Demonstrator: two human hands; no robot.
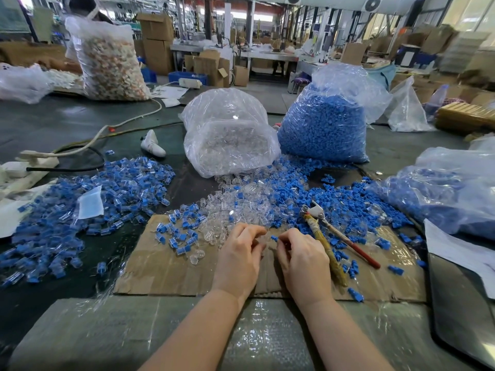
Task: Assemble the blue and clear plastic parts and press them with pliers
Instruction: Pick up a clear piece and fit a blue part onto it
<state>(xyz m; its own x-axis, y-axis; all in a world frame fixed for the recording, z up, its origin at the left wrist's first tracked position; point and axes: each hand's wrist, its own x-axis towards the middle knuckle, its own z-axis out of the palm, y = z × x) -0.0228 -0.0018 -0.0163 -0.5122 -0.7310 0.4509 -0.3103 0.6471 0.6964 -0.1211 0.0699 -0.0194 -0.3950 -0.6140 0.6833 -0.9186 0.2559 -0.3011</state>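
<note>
Parts covering a dark work table [67, 121]
A cardboard sheet [166, 269] is lying near its front edge, pliers [321, 226] resting there; assembled pieces [80, 210] are piling leftward, two bags [230, 135] standing mid-table.

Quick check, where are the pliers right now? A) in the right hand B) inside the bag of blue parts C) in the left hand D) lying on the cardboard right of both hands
D: the pliers lie on the cardboard beside the right hand, untouched; that hand pinches a blue part, and the left hand is nowhere near them.
</note>
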